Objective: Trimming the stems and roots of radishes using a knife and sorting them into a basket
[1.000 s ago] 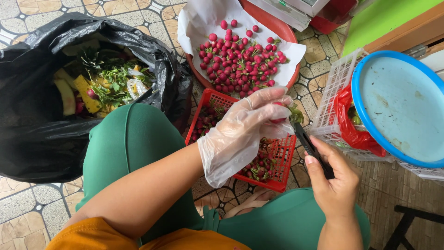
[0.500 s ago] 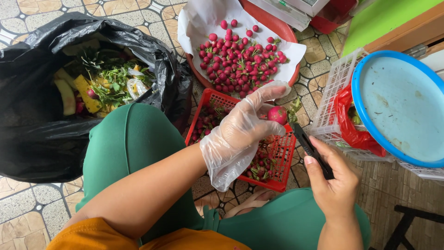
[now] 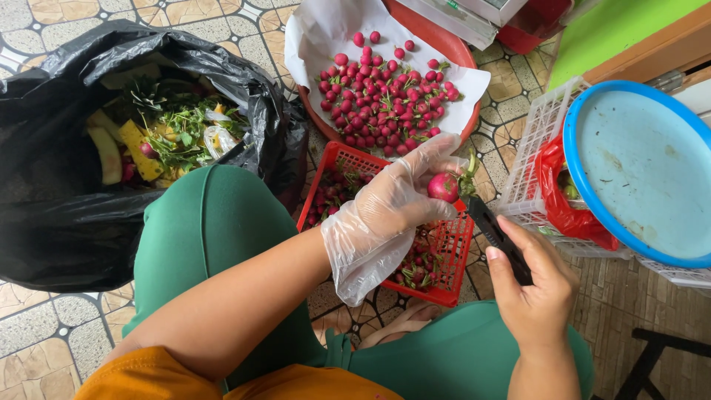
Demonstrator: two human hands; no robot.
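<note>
The gloved left hand [image 3: 385, 215] covers much of the red plastic mesh basket [image 3: 459, 244], hiding most of the radishes inside. The black-handled knife [image 3: 495, 235] shows no clear blade. The round blue plastic lid [image 3: 637, 170] runs off the frame's right edge.

A big black plastic bag [image 3: 67, 185] takes the left side of the frame; it is open and crumpled, with green and yellow scraps inside. At the right, a red plastic bag [image 3: 566, 207] lies crumpled in a white crate [image 3: 541, 126], under a blue lid [image 3: 644, 163]. No labels, signs or screens can be made out.
</note>
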